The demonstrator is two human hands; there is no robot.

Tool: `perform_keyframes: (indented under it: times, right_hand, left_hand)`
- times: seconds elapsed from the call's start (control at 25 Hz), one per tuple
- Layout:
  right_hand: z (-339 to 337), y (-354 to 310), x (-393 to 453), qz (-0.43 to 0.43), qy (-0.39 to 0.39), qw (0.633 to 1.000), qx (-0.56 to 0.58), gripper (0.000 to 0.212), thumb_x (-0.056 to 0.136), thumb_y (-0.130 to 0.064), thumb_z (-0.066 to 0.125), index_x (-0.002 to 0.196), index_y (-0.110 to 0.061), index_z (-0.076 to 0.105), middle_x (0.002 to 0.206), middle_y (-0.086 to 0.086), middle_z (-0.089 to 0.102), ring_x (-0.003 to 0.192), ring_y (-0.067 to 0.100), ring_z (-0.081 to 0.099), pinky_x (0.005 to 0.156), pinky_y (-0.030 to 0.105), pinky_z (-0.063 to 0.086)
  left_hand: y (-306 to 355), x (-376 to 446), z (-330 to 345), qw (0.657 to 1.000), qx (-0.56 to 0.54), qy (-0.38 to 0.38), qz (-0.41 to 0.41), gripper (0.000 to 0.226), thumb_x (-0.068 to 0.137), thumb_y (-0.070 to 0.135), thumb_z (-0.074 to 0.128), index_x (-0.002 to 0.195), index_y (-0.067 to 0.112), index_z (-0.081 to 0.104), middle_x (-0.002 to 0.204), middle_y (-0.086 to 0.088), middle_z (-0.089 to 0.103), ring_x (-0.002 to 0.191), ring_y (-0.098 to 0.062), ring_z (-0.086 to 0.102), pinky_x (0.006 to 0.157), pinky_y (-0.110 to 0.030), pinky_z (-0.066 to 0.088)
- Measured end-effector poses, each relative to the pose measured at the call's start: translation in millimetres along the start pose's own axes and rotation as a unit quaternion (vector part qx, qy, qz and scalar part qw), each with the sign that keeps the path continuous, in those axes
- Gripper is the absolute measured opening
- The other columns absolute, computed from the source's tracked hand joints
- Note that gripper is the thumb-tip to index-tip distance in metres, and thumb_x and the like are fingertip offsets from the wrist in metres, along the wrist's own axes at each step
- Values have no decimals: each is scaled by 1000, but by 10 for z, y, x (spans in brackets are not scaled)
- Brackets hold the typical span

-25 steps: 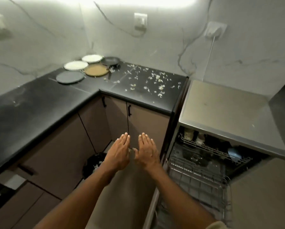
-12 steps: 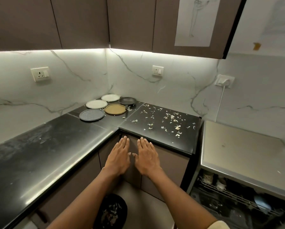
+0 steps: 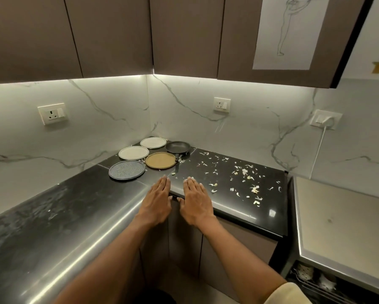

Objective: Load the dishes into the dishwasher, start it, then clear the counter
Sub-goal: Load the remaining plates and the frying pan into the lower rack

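Judging from how things lie, the task is at its very beginning — all the dishes sit on the black counter and none is in a hand. This L-shaped counter carries them at its back inner corner, under the marble wall. At the right edge of the view stands the dishwasher, its pale top visible, and below it the upper rack shows some pale items that I cannot identify; so it seems open and partly filled. In the corner, the grey plate lies nearest to the front, behind it two white plates, and beside them the tan plate. The small black pan is at the back, its handle pointing forward, just beside the tan plate. Pale food scraps are scattered over the right part of the counter — these remain for the clearing step. The left hand and the right hand hover side by side above the counter's front inner corner, fingers straight and together, palms down, holding nothing. Loading, starting and wiping are probably all left.
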State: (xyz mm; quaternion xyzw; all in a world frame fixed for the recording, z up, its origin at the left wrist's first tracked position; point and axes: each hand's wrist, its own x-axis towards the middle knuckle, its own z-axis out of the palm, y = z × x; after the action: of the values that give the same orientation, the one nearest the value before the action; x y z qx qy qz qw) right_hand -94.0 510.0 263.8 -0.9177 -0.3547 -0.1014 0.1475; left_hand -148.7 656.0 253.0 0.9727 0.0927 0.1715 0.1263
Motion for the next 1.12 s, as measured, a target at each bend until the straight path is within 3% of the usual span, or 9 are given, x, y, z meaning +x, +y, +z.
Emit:
perform_keyframes:
  times: [0.2,0.76,1.12]
  right_hand:
    - [253,85,637,0,-14,1000,-3,70,103,-35,44,159,-8,12,167,10,11,155,23,6,126,38,3]
    - [1182,-181,2171,1,-53,999,-6,70,102,-37,47,158,-9,16,166,9,18,154,23,13,126,38,10]
    - [1906,-185,2983,-24,-121,992,10,72,102,-39,48,157,-6,18,165,12,19,153,25,14,126,41,11]
  left_hand:
    - [-376,537,125,1000,-7,-4,-1,70,102,23,44,158,7,6,166,-9,2,154,-18,0,125,-31,2]
    - [-1763,1551,651,997,3,-69,-33,68,103,23,39,158,5,3,166,-13,0,154,-20,-1,126,-34,5]
    - [-2541,1986,1198,987,2,-116,-108,67,105,28,35,158,7,0,166,-11,-3,154,-20,-2,126,-34,2]
